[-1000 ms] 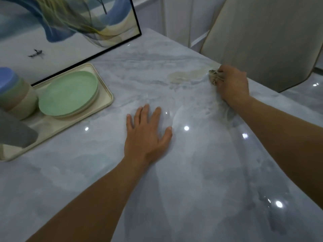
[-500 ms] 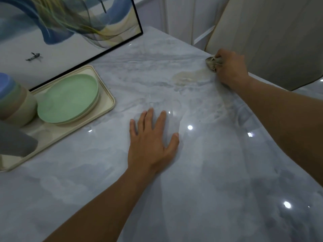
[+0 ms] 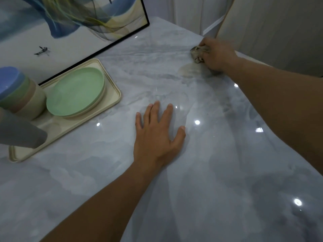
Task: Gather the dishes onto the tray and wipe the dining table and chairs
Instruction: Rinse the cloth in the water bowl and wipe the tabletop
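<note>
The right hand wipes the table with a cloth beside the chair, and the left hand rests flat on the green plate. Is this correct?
Not quite. The head view shows the left hand flat on the table, apart from the green plate, which lies on the tray. The rest holds: the right hand grips the cloth on the table beside the chair.

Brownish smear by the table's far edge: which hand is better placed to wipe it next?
Right. The right hand grips the cloth, which sits right beside the smear. The left hand lies flat and empty on the table, nearer the tray.
</note>
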The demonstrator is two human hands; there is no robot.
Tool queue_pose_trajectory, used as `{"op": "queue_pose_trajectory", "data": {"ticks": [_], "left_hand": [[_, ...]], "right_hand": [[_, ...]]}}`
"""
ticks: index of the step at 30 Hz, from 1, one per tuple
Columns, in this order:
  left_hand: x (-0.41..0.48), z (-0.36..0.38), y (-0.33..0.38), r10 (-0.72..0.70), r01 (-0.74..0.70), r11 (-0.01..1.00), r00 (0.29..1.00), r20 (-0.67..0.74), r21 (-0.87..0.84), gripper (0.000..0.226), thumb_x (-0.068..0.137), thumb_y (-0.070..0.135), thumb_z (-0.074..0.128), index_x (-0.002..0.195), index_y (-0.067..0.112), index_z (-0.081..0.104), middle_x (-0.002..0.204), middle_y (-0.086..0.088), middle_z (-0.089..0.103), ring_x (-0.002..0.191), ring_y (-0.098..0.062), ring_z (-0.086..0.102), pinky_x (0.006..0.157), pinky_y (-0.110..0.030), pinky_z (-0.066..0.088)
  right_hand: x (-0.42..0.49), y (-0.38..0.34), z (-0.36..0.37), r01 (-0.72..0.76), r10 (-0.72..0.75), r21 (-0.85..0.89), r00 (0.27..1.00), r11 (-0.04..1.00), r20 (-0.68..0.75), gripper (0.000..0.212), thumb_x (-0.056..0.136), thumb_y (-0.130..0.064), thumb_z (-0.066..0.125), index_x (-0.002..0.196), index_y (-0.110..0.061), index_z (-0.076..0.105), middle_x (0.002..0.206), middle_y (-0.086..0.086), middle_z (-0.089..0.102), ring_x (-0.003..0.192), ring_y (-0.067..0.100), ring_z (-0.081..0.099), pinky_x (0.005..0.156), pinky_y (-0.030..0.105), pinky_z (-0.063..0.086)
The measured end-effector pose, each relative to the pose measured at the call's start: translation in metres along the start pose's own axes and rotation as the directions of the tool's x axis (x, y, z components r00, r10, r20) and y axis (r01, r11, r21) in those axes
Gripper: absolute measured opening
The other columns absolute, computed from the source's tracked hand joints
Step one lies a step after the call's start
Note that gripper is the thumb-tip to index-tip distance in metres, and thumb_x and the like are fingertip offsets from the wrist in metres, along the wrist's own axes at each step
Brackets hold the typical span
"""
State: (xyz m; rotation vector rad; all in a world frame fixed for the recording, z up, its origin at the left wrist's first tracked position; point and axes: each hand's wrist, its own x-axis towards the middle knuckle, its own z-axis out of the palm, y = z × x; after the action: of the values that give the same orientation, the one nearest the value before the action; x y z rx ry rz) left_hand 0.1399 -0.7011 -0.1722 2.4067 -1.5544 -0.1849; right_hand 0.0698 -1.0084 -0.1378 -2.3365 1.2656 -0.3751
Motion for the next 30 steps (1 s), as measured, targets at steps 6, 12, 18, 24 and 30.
{"op": "queue_pose_trajectory", "data": {"ticks": [6,12,18,24,30], "left_hand": [[0.000,0.000,-0.001,-0.008,0.008,1.000,1.000,0.012,0.002,0.074,0.095,0.064,0.031,0.164,0.037,0.024,0.174,-0.005,0.013,0.161,-0.021,0.004,0.130,-0.050,-0.003],[0.000,0.001,-0.001,-0.020,0.019,1.000,1.000,-0.008,-0.002,0.071,0.097,0.060,0.037,0.163,0.035,0.028,0.173,-0.004,0.017,0.160,-0.020,0.008,0.130,-0.048,-0.003],[0.000,0.001,-0.003,-0.028,0.028,1.000,0.999,-0.024,0.009,0.069,0.097,0.057,0.038,0.162,0.034,0.030,0.172,-0.005,0.020,0.159,-0.022,0.011,0.130,-0.049,0.000],[0.000,0.006,-0.004,-0.035,0.036,0.999,0.999,-0.038,0.008,0.069,0.096,0.057,0.039,0.161,0.035,0.032,0.171,-0.006,0.023,0.159,-0.023,0.014,0.130,-0.049,0.001],[0.000,0.004,-0.002,-0.040,0.040,0.999,0.999,-0.021,0.002,0.071,0.095,0.058,0.035,0.162,0.034,0.031,0.172,-0.006,0.021,0.160,-0.023,0.012,0.130,-0.048,-0.001]], "right_hand": [[-0.005,-0.008,0.003,0.053,-0.054,0.075,0.998,0.996,0.013,0.040,0.103,-0.028,0.058,0.142,-0.022,0.062,0.150,0.006,0.057,0.137,0.027,0.051,0.115,0.022,0.030],[-0.027,-0.001,-0.004,0.074,-0.075,0.030,0.997,0.997,0.035,0.041,0.102,-0.028,0.058,0.142,-0.023,0.062,0.148,0.007,0.058,0.135,0.028,0.053,0.116,0.026,0.034],[-0.056,0.009,-0.007,0.080,-0.080,-0.002,0.996,0.997,0.028,0.043,0.102,-0.030,0.058,0.145,-0.023,0.060,0.146,0.007,0.060,0.132,0.029,0.055,0.114,0.028,0.036],[-0.092,0.021,-0.010,0.118,-0.118,-0.066,0.993,0.991,0.004,0.044,0.101,-0.030,0.059,0.144,-0.023,0.059,0.140,0.010,0.064,0.126,0.033,0.059,0.108,0.033,0.042],[-0.130,0.020,-0.010,0.147,-0.149,-0.091,0.989,0.985,-0.021,0.044,0.102,-0.028,0.057,0.145,-0.025,0.059,0.136,0.010,0.067,0.121,0.035,0.061,0.106,0.037,0.045]]}}
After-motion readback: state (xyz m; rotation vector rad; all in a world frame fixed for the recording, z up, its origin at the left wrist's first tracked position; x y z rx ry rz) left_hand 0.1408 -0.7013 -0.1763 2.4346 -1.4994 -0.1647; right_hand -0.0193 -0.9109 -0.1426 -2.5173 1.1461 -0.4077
